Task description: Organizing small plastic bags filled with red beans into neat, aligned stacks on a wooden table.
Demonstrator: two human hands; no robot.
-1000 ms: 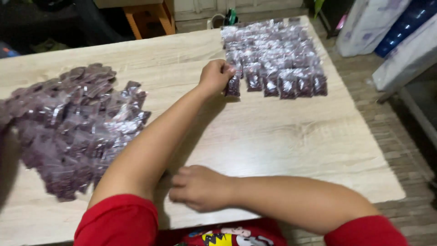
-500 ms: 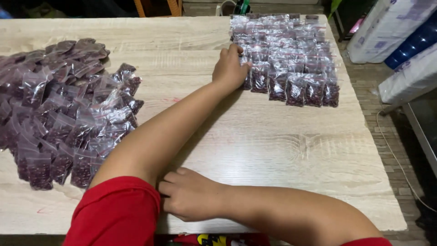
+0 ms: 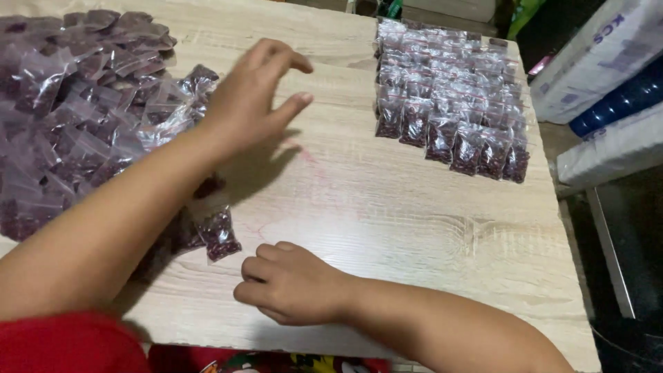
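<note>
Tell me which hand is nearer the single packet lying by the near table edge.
Right. The right hand rests just right of the single packet; the left hand hovers farther up, beside the loose pile.

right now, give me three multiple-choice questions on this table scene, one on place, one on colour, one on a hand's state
1. Where does the neat grid of packets lie on the table?
A. far right part
B. near left corner
C. under the right hand

2. What colour are the contents of the small clear packets?
A. bright yellow
B. dark reddish purple
C. white

3. How is the left hand?
A. clenched on a packet
B. flat under the loose pile
C. open and empty above the table

Answers:
1 A, the tidy rows sit at the far right, while the loose pile is on the left.
2 B, every bag shows dark reddish purple filling.
3 C, its fingers are spread with nothing in the grip; the right hand rests curled on the table's near edge.
</note>
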